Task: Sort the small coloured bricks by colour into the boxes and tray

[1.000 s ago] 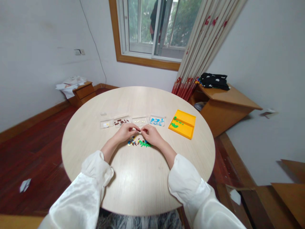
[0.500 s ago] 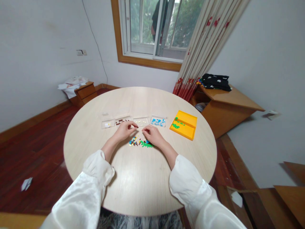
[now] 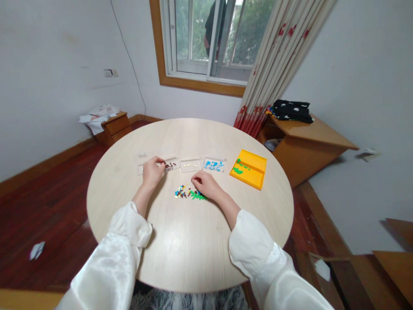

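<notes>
A small heap of tiny coloured bricks (image 3: 189, 192) lies on the round wooden table (image 3: 193, 241). Behind it stands a row of clear trays: one with brown pieces (image 3: 170, 164), one with pale pieces (image 3: 191, 165), one with blue pieces (image 3: 213, 164). My left hand (image 3: 152, 170) hovers by the brown-piece tray, fingers curled in a pinch; what they hold is too small to see. My right hand (image 3: 205, 184) rests at the heap's right edge, fingers curled over the bricks, thumb and forefinger together. An orange tray (image 3: 254, 172) with green pieces sits to the right.
A low wooden cabinet (image 3: 306, 142) with dark folded cloth stands right of the table beside a curtain (image 3: 274, 64). A small bedside cabinet (image 3: 112, 125) with papers stands at the left wall. Paper scraps lie on the dark wooden floor.
My left hand has left the heap and moved left and back to the tray of brown pieces. My right hand has stayed at the heap.
</notes>
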Demonstrator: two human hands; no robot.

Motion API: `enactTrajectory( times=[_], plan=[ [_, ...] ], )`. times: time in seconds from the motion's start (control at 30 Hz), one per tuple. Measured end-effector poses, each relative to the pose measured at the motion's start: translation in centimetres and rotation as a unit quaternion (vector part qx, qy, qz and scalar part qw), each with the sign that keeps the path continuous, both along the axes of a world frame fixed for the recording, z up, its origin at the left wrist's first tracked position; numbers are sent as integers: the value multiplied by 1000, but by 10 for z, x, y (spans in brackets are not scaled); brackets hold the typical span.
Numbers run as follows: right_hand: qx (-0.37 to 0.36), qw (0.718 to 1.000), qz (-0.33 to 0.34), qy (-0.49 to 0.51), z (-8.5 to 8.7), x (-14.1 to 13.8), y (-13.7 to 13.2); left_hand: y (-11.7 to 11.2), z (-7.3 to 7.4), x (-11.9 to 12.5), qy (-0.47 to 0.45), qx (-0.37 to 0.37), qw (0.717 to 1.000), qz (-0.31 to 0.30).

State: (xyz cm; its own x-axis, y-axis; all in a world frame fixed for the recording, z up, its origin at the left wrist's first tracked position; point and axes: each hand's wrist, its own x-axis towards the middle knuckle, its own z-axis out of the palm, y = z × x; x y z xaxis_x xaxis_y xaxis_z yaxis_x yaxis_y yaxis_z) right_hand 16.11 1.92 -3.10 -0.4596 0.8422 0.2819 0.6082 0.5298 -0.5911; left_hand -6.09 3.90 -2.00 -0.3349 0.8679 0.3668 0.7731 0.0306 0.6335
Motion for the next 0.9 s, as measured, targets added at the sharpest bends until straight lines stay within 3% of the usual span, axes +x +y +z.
enactTrajectory(
  times=[0.9],
  plan=[
    [-4,999,31,-13,3,1,-2,23,-5,3,52,-74,996,-17]
  ],
)
